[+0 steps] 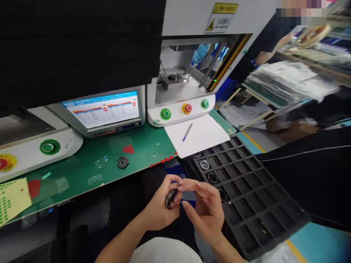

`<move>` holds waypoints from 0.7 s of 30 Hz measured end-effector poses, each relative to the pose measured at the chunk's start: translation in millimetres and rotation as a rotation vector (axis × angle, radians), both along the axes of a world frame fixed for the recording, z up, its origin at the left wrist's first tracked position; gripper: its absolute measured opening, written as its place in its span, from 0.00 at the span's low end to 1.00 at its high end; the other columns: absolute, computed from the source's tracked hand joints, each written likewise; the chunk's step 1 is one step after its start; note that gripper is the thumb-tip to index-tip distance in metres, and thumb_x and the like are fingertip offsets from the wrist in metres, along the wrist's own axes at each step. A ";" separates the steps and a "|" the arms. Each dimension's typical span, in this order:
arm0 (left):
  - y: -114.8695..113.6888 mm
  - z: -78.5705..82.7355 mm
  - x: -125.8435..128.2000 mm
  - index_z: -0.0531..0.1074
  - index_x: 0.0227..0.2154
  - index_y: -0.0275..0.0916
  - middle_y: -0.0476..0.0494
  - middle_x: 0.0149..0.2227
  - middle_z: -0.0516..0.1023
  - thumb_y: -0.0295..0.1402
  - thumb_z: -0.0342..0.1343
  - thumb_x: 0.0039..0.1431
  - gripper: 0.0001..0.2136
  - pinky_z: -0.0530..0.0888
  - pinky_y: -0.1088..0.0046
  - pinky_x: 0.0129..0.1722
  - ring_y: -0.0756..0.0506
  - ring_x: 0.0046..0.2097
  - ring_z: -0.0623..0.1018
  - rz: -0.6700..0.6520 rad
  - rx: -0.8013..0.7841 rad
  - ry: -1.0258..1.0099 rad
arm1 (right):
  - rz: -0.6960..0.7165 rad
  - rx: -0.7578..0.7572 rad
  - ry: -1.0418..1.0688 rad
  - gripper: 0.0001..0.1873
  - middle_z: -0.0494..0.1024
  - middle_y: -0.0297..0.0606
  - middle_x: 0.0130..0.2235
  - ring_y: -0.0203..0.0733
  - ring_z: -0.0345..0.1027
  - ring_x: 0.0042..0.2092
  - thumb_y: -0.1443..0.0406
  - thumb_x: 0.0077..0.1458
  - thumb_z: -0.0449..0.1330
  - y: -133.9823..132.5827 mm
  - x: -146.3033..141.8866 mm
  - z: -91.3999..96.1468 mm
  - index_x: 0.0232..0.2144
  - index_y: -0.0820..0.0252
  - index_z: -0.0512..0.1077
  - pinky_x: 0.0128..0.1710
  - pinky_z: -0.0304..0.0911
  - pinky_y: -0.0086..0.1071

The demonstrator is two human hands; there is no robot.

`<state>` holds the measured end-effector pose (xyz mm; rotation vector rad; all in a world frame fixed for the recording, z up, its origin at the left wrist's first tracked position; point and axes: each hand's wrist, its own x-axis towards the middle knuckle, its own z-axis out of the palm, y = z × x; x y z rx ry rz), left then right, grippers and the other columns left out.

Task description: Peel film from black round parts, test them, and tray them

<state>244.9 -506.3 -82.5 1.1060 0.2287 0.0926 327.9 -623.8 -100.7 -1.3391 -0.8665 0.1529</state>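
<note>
My left hand is closed round a dark, rounded watch case, held on edge above my lap; its far side is hidden by the fingers. Right beside it, my right hand has its thumb apart from the fingers. Its fingertips meet the left fingertips above the case. A small red bit shows on one right finger. On the green bench lies another round black watch part, near a red scrap.
A black compartment tray to the right holds several round watch parts. A pen lies on white paper. Behind stand a monitor and a press with a dark part in its fixture. Another person's arm shows at upper right.
</note>
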 end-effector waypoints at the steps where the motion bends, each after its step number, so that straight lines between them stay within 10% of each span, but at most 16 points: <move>1: 1.0 1.6 -3.2 0.59 0.46 0.41 0.58 0.27 0.58 0.20 0.56 0.47 0.23 0.53 0.78 0.22 0.54 0.25 0.55 0.006 0.001 -0.002 | 0.064 -0.009 -0.030 0.23 0.80 0.36 0.40 0.41 0.74 0.49 0.72 0.59 0.60 3.8 -2.2 -0.1 0.55 0.52 0.62 0.56 0.65 0.42; 10: 2.0 3.9 -30.1 0.63 0.45 0.41 0.54 0.32 0.62 0.22 0.59 0.48 0.21 0.57 0.81 0.24 0.55 0.27 0.59 0.059 -0.132 0.080 | 0.339 -0.174 0.161 0.26 0.81 0.30 0.35 0.38 0.73 0.49 0.66 0.58 0.65 13.9 -4.0 -2.2 0.55 0.48 0.62 0.60 0.60 0.36; 16: 22.2 -8.0 -51.1 0.73 0.50 0.36 0.39 0.40 0.74 0.50 0.65 0.53 0.27 0.73 0.70 0.39 0.46 0.39 0.76 -0.184 -0.266 0.012 | 0.501 -0.173 0.280 0.27 0.79 0.31 0.32 0.40 0.73 0.43 0.64 0.59 0.65 11.8 5.9 7.4 0.57 0.46 0.61 0.50 0.68 0.36; 21: 38.8 -6.9 -55.8 0.81 0.45 0.38 0.38 0.38 0.78 0.50 0.69 0.46 0.27 0.76 0.71 0.34 0.46 0.34 0.79 -0.238 -0.130 0.061 | 0.732 -0.182 0.341 0.31 0.79 0.33 0.33 0.43 0.73 0.42 0.65 0.56 0.67 15.4 11.6 9.3 0.58 0.48 0.60 0.45 0.71 0.39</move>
